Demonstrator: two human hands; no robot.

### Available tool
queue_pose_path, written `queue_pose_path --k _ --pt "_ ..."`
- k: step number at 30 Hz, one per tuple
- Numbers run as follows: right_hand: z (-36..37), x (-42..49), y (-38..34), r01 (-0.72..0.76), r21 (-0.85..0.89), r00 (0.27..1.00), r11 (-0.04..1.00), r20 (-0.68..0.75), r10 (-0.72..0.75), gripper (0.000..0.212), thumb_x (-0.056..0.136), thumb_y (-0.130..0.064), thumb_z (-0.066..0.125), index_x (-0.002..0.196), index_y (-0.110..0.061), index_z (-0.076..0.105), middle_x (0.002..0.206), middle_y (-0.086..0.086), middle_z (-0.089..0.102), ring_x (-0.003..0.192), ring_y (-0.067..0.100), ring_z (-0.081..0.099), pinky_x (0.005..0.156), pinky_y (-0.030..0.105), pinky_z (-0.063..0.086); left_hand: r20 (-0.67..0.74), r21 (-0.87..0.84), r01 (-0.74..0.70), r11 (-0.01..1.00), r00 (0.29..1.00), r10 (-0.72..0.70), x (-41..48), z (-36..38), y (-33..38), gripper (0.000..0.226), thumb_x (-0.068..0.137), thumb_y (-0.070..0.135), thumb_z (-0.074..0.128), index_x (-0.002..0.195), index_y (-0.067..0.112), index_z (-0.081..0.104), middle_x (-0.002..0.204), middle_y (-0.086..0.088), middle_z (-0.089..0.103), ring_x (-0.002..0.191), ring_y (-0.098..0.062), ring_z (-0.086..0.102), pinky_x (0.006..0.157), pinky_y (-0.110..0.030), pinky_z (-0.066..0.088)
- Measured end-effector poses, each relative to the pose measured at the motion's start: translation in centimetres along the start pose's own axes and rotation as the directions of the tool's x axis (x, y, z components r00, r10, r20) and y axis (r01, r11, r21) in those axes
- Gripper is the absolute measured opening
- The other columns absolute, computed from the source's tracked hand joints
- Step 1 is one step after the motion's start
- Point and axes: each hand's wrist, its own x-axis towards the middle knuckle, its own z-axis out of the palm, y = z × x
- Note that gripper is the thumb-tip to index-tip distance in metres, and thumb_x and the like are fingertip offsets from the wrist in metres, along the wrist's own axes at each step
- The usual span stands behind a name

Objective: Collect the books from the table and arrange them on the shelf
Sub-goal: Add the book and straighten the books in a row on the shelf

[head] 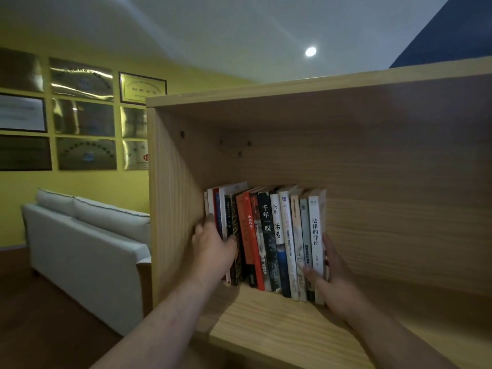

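Several books stand upright in a row, spines out, inside a light wooden shelf, toward its left side. My left hand grips the left end of the row, fingers around the outermost books near the shelf's side panel. At the right end, my right hand presses against the last white-spined book, thumb on its spine and fingers behind it. The row is squeezed between both hands. No table is in view.
The shelf compartment extends open to the right of the books. A white sofa stands to the left below a yellow wall with framed plaques. Dark wooden floor lies at lower left.
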Motion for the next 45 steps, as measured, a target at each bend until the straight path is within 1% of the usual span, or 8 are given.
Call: queue_pose_path --k 6,10,15,18,29,34,42,45 --pt "0.0 0.0 0.0 0.013 -0.023 1.0 1.0 -0.014 -0.013 0.078 0.097 -0.029 0.064 0.148 -0.059 0.013 0.126 -0.027 0.046 0.096 -0.015 0.047 0.071 0.008 0.038 0.024 0.353 -0.253 0.901 0.965 0.261 2.4 -1.5 3.4 0.08 0.087 0.037 0.062 0.154 0.029 0.018 0.158 -0.006 0.019 0.145 -0.033 0.023 0.115 -0.049 0.035" --pt "-0.2 0.0 0.2 0.02 -0.04 1.0 0.999 -0.015 -0.021 0.08 0.097 -0.027 0.064 0.153 -0.053 0.014 0.127 -0.022 0.049 0.097 -0.018 0.047 0.068 0.005 0.04 0.046 0.364 -0.214 0.907 0.976 0.212 4.1 -2.4 4.8 0.042 0.093 0.034 0.05 0.13 0.016 0.055 0.134 -0.016 0.046 0.127 -0.038 0.04 0.105 -0.048 0.04" --pt "-0.3 -0.2 0.2 0.034 -0.088 0.999 0.996 -0.016 -0.036 0.082 0.096 -0.036 0.064 0.155 -0.051 0.009 0.128 -0.023 0.045 0.107 -0.003 0.052 0.083 0.016 0.043 -0.116 0.402 -0.343 0.849 0.901 0.418 3.3 -2.7 3.8 0.03 0.091 0.024 0.063 0.118 0.011 0.064 0.115 -0.015 0.057 0.107 -0.039 0.055 0.087 -0.047 0.05" --pt "-0.4 -0.1 0.4 0.033 -0.078 0.999 0.996 -0.008 -0.034 0.081 0.095 -0.038 0.064 0.15 -0.059 0.009 0.123 -0.025 0.048 0.103 -0.006 0.054 0.08 0.015 0.046 -0.121 0.324 -0.337 0.884 0.912 0.392 2.6 -3.1 4.5 0.026 0.093 0.016 0.06 0.119 0.013 0.063 0.108 -0.009 0.059 0.097 -0.031 0.061 0.073 -0.035 0.047" --pt "-0.4 0.0 0.6 -0.008 -0.077 1.0 0.997 -0.019 0.007 0.084 0.093 -0.042 0.066 0.154 -0.055 0.009 0.135 -0.016 0.049 0.117 0.007 0.055 0.087 0.023 0.048 -0.249 0.126 -0.322 0.938 0.905 0.344 0.1 -5.1 3.4 0.044 0.094 0.015 0.062 0.137 0.018 0.054 0.125 -0.002 0.064 0.115 -0.021 0.062 0.092 -0.037 0.054" --pt "-0.4 0.0 0.6 -0.001 -0.095 1.0 0.995 -0.027 -0.002 0.084 0.091 -0.044 0.068 0.153 -0.055 0.013 0.141 -0.013 0.048 0.122 0.008 0.055 0.097 0.033 0.054 -0.067 -0.143 -0.108 0.984 0.993 0.1 -1.7 -3.2 0.6 0.022 0.093 0.012 0.061 0.11 0.024 0.058 0.094 0.012 0.065 0.09 -0.013 0.066 0.058 -0.025 0.049" --pt "-0.7 -1.8 -1.5 0.048 -0.114 0.996 0.992 -0.073 -0.057 0.053 0.091 -0.03 0.071 0.125 -0.053 0.037 0.115 -0.025 0.054 0.1 -0.005 0.058 0.072 0.012 0.049 -0.13 -0.22 -0.135 0.966 0.986 0.108 -6.5 -6.2 -1.1 0.012 0.099 0.012 0.054 0.104 0.023 0.058 0.095 0.016 0.061 0.089 -0.004 0.059 0.059 -0.023 0.043" --pt "-1.0 -3.2 -3.1 0.027 -0.129 0.982 0.991 -0.182 -0.05 0.049 0.091 -0.03 0.068 0.129 -0.048 0.041 0.12 -0.013 0.055 0.104 0.012 0.064 0.072 0.031 0.062 -0.15 -0.312 -0.122 0.942 0.986 0.078 -8.7 -9.0 -1.6 0.014 0.098 0.009 0.055 0.105 0.02 0.06 0.097 0.012 0.066 0.092 -0.013 0.064 0.062 -0.029 0.047"
